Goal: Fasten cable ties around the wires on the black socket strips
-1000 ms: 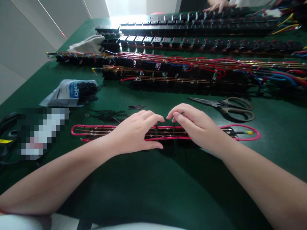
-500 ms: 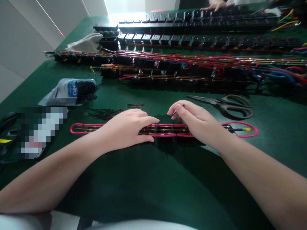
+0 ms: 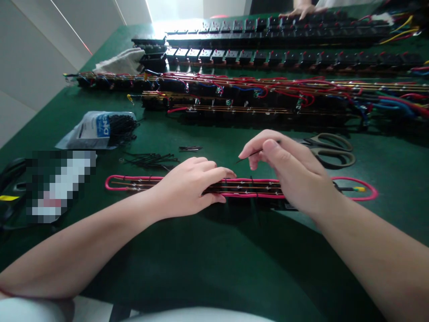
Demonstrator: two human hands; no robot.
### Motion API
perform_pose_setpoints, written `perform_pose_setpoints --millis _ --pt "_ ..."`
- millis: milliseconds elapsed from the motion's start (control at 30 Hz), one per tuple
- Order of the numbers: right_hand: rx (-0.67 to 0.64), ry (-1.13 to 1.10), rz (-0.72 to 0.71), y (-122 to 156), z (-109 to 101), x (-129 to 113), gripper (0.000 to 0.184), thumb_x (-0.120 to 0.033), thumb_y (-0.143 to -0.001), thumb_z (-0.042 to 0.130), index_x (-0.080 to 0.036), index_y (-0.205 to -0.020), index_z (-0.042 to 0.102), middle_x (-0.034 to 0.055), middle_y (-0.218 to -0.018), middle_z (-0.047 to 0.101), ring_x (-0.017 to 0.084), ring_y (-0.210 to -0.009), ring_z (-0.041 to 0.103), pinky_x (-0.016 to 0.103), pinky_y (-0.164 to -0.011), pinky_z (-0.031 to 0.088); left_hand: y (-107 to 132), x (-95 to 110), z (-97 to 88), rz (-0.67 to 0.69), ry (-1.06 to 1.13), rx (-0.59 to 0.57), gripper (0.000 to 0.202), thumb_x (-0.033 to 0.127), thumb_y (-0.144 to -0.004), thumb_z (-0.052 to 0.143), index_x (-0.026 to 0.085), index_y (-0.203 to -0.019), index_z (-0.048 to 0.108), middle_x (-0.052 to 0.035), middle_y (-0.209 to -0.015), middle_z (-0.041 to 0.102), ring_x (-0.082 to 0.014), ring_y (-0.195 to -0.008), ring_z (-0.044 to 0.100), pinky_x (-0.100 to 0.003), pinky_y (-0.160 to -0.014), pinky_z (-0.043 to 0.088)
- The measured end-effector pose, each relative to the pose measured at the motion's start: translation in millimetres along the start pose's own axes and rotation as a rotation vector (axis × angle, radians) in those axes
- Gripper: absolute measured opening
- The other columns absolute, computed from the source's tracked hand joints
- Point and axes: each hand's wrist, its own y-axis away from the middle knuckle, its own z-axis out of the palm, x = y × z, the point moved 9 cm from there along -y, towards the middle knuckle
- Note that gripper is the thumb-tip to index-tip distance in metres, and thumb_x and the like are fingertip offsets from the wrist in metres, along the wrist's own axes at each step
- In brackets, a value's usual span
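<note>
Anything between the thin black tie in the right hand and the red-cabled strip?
Nothing visible between the thin black tie and the red-cabled strip's exposed middle. The left hand covers the stretch to its left.

Pink cable (image 3: pixel 239 195), green tabletop (image 3: pixel 201 259)

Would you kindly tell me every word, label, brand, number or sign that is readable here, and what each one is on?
"N": apparently the middle one of the large white letters on the blue label of the plastic bag; its neighbours are too unclear to quote.
Smaller print on the bag: too blurred to read.
Pale item at left: pixelated, nothing readable.
</note>
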Motion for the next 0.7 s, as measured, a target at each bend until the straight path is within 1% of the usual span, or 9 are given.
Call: perform_pose_setpoints --millis 67,133,200,267,367,433,567,700 --pt "-0.04 -0.002 0.063 1.1 5.7 7.0 0.033 -0.044 -0.103 0.045 -0.025 -0.092 0.069 0.0039 -0.088 0.064 0.02 -0.079 0.058 0.034 -0.073 0.048 -0.5 1.2 2.3 0.016 0.022 0.004 0.029 0.035 -0.093 0.066 0.02 -0.118 0.061 -0.0045 -0.104 0.07 -0.0229 -0.098 0.064 -0.038 -0.089 0.048" --pt "-0.049 -0.009 0.141 1.9 8.3 18.1 0.032 -0.041 -0.102 0.045 -0.024 -0.09 0.069 0.0039 -0.087 0.064 0.02 -0.078 0.057 0.033 -0.073 0.048 -0.4 -0.8 3.7 0.006 0.03 0.006 0.026 0.038 -0.093 0.066 0.02 -0.111 0.061 -0.0046 -0.102 0.068 -0.0226 -0.095 0.063 -0.038 -0.087 0.047" --pt "-0.044 -0.043 0.194 1.5 8.8 27.4 0.032 -0.039 -0.102 0.045 -0.024 -0.089 0.07 0.004 -0.089 0.066 0.019 -0.079 0.058 0.032 -0.073 0.048 0.1 -2.9 5.5 -0.004 0.031 -0.002 0.025 0.04 -0.094 0.064 0.019 -0.108 0.059 -0.0049 -0.102 0.068 -0.0222 -0.094 0.062 -0.038 -0.088 0.047" --pt "-0.052 -0.072 0.226 0.1 9.6 33.8 0.032 -0.037 -0.101 0.045 -0.023 -0.089 0.071 0.0038 -0.091 0.067 0.019 -0.08 0.058 0.032 -0.074 0.048 0.7 0.0 6.9 0.034 0.017 -0.006 0.022 0.039 -0.096 0.061 0.02 -0.107 0.059 -0.0065 -0.108 0.067 -0.0226 -0.1 0.062 -0.038 -0.091 0.047" --pt "-0.088 -0.084 0.248 -1.5 11.8 38.3 0.031 -0.033 -0.101 0.045 -0.023 -0.089 0.073 0.0032 -0.09 0.067 0.019 -0.08 0.058 0.031 -0.074 0.047 1.9 6.8 7.1 0.106 -0.044 0.013 0.019 0.035 -0.099 0.055 0.02 -0.109 0.059 -0.011 -0.126 0.06 -0.0252 -0.116 0.059 -0.039 -0.095 0.046" --pt "-0.115 -0.09 0.238 -1.9 13.6 38.1 0.032 -0.033 -0.101 0.045 -0.024 -0.091 0.073 0.0025 -0.09 0.067 0.018 -0.082 0.058 0.03 -0.075 0.047 2.2 7.7 6.9 0.112 -0.072 0.026 0.021 0.035 -0.1 0.054 0.02 -0.113 0.059 -0.0125 -0.132 0.057 -0.0263 -0.12 0.057 -0.039 -0.095 0.047" --pt "-0.159 -0.118 0.243 -0.3 17.4 39.5 0.032 -0.039 -0.102 0.045 -0.026 -0.098 0.074 0.0022 -0.091 0.065 0.018 -0.084 0.057 0.03 -0.074 0.046 2.5 9.6 8.0 0.128 -0.087 0.025 0.029 0.035 -0.101 0.053 0.019 -0.126 0.056 -0.012 -0.129 0.06 -0.0256 -0.118 0.059 -0.038 -0.095 0.049" --pt "-0.148 -0.155 0.266 -0.2 17.3 41.7 0.032 -0.042 -0.101 0.047 -0.025 -0.102 0.074 0.0032 -0.088 0.063 0.018 -0.081 0.056 0.03 -0.072 0.047 3.1 13.5 7.7 0.154 -0.138 0.042 0.032 0.033 -0.102 0.05 0.016 -0.129 0.055 -0.0139 -0.13 0.061 -0.0263 -0.117 0.06 -0.039 -0.096 0.05"
